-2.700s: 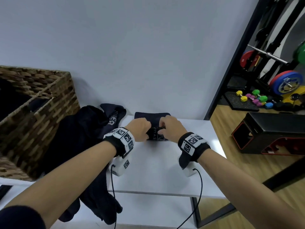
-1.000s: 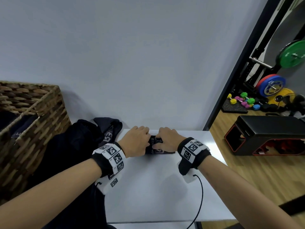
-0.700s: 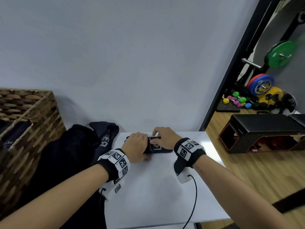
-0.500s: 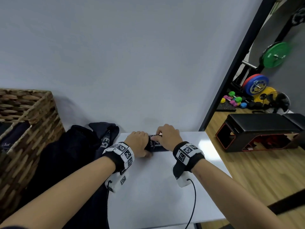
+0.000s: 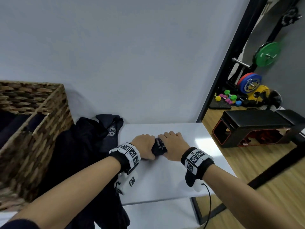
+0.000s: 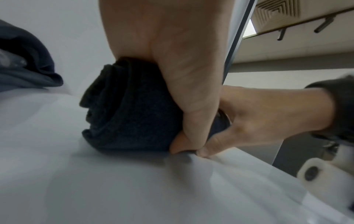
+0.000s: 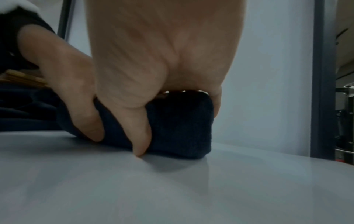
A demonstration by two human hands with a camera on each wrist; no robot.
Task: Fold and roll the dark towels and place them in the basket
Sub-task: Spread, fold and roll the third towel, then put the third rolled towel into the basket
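Observation:
A dark rolled towel (image 5: 158, 147) lies on the white table (image 5: 165, 176), near its far edge. My left hand (image 5: 145, 147) grips the roll's left end (image 6: 132, 109), thumb low at the table. My right hand (image 5: 172, 145) grips the right end (image 7: 178, 125), fingers curled over the top and thumb in front. The two hands nearly touch at the middle. A heap of loose dark towels (image 5: 79, 146) hangs over the table's left edge. The woven basket (image 5: 33, 129) stands at the left with dark cloth inside.
The grey wall (image 5: 132, 55) runs close behind the table. To the right, on the wood floor, stand a black bench (image 5: 257, 128), coloured dumbbells (image 5: 229, 100) and weight plates (image 5: 250, 84). Cables hang from both wrist cameras over the table's near edge.
The flat part of the towel beyond my hands has been rolled up; only a tight roll remains under both hands. The hands have shifted slightly away from me.

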